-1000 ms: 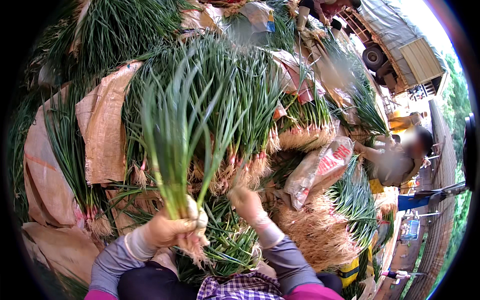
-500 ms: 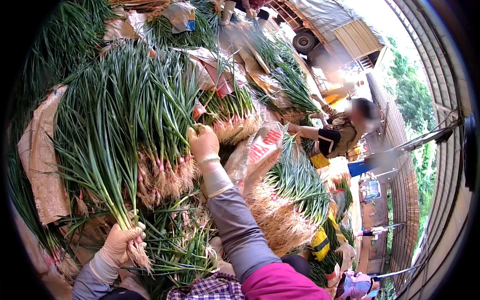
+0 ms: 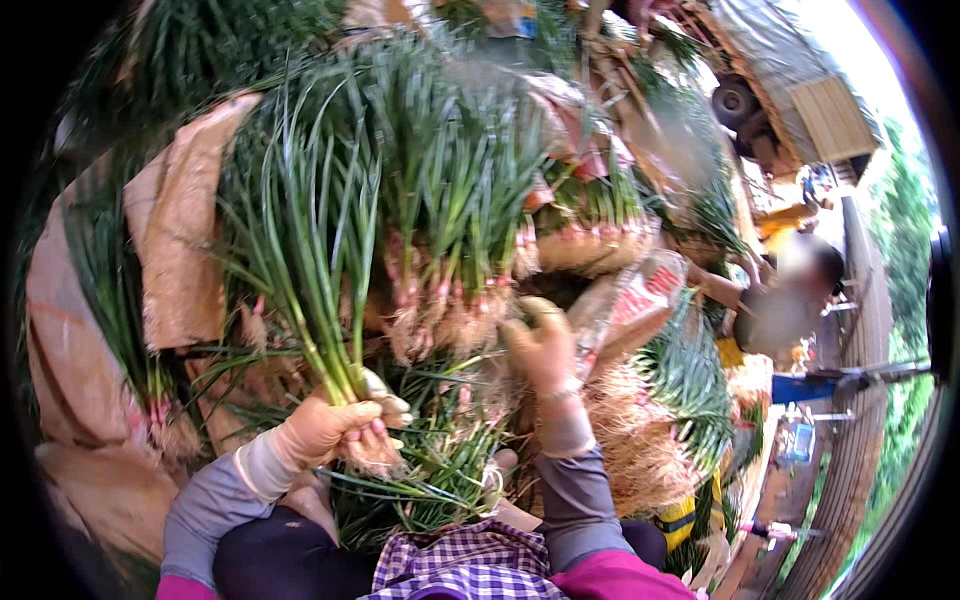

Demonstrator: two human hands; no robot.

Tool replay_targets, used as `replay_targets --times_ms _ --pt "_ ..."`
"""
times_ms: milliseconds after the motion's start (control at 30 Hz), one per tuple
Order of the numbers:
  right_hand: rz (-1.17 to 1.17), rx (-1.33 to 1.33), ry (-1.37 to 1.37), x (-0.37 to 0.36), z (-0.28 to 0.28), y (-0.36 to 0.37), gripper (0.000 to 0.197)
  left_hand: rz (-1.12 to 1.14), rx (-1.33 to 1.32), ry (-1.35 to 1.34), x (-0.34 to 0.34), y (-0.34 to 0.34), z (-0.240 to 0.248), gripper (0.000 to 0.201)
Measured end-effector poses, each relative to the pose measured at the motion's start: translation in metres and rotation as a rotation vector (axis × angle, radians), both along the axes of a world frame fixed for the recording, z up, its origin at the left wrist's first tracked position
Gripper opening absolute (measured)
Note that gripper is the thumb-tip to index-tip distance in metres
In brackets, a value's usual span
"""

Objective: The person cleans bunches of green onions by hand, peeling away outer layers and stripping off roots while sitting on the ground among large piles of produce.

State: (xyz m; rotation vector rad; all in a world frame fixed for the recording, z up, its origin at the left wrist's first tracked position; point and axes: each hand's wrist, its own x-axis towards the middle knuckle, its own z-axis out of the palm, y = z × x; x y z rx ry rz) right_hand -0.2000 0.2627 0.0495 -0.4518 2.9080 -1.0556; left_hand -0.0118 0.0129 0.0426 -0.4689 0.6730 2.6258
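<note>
My left hand (image 3: 338, 428), in a pale glove, is closed round the lower stems of a small bunch of green garlic (image 3: 325, 290). Its long leaves fan upward, and pale roots hang below my fist. Beyond it lies a big heap of green garlic (image 3: 450, 190), with pinkish bulbs and stringy roots toward me. My right hand (image 3: 545, 345), also gloved, is just right of that heap's roots, over the gap beside a printed sack. Motion smears its fingers, and I make out nothing held in them. Loose green stalks (image 3: 440, 450) lie below, in front of my lap.
A brown woven sack (image 3: 185, 240) and another garlic bunch (image 3: 115, 290) are at left. Right of my right hand lie a white sack (image 3: 640, 300) with red print and more garlic (image 3: 650, 420). A co-worker (image 3: 790, 300) sits beyond, and a truck wheel (image 3: 735, 102) shows behind.
The view has shifted, with the scene sliding rightward. My right hand has come away from the heap's right edge, back toward me. My left hand still grips its bunch.
</note>
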Motion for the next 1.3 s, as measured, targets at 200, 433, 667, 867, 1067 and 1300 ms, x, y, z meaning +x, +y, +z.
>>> replay_targets --times_ms 200,433,667,867,1067,1300 --pt "-0.056 -0.052 0.011 -0.003 0.003 -0.076 0.014 0.076 -0.184 0.031 0.014 -0.016 -0.021 0.021" --pt "-0.088 0.498 -0.038 -0.092 -0.023 -0.075 0.032 0.043 -0.006 -0.119 0.005 -0.002 -0.029 0.017" --pt "0.082 -0.468 -0.879 0.014 0.018 -0.056 0.014 -0.056 0.05 -0.06 0.013 -0.006 -0.027 0.016" --pt "0.068 -0.491 -0.896 0.097 -0.016 -0.079 0.018 -0.226 -0.131 -0.012 0.008 0.011 -0.031 0.019" --pt "-0.051 -0.206 -0.508 0.099 -0.033 -0.084 0.028 -0.036 0.182 -0.085 0.004 0.008 -0.027 0.014" --pt "0.426 0.271 -0.445 0.079 -0.018 -0.041 0.034 -0.008 0.517 0.035 0.014 -0.003 -0.039 0.015"
